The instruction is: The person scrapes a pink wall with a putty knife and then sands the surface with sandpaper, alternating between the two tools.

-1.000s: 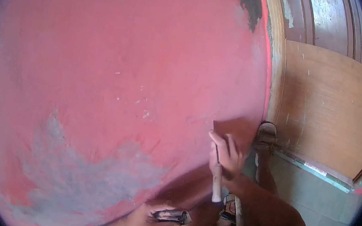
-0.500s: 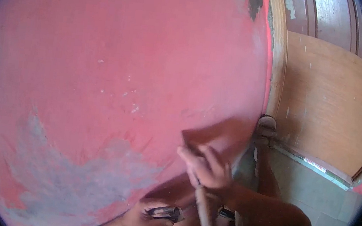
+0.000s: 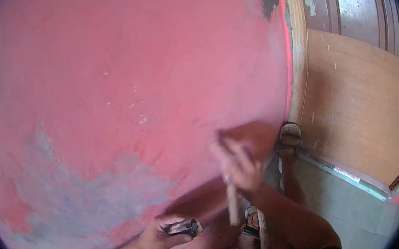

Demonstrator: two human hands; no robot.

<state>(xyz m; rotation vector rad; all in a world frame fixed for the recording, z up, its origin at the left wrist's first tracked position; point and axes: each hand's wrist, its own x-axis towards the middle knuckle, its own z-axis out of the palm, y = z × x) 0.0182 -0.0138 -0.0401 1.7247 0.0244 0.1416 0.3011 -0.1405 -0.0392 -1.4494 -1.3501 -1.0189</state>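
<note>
A pink painted wall fills most of the view, with a large rough grey patch at the lower left. My right hand, smeared by motion, is closed around a wooden-handled tool. Its pale handle sticks out below the palm, and my fingers cover its head close to the wall. Lower down, my left hand is wrapped round a dark, shiny, hollow-ended object; I cannot tell what kind it is.
A wooden frame strip edges the wall on the right, beside a tan wooden panel. Grey floor tiles lie below it. My bent leg and sandalled feet are close to the wall. Small pale chips mark the paint.
My right hand has moved up and slightly right along the wall with the tool. My left hand stays low with its dark object. The view has shifted a little.
</note>
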